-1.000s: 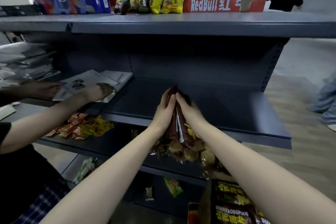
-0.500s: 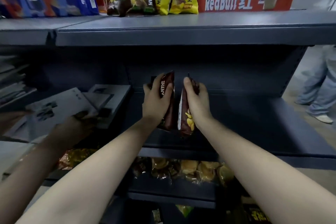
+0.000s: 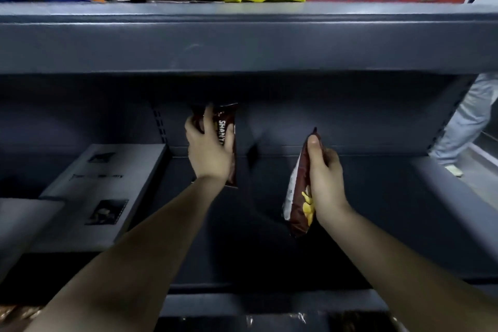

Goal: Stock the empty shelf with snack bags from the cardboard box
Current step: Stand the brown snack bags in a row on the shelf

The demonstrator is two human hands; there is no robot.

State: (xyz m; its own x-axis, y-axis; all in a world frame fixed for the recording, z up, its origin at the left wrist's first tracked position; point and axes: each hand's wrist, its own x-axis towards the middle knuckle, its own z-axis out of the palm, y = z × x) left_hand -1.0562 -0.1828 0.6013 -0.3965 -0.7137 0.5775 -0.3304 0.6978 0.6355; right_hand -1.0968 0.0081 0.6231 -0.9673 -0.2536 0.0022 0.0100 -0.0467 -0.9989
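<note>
Standing upright, one brown chip bag (image 3: 225, 127) is clasped in the curled left grip (image 3: 210, 153), farther in than the right grip (image 3: 326, 183), where a second bag (image 3: 297, 207) is pinched edge-on (presumably for side-by-side facing); the empty shelf (image 3: 390, 224) lies just beneath both.

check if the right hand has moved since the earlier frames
Yes. The right hand and its snack bag shifted rightward, away from the slotted strip in the back panel; the left hand stays near that strip.
</note>
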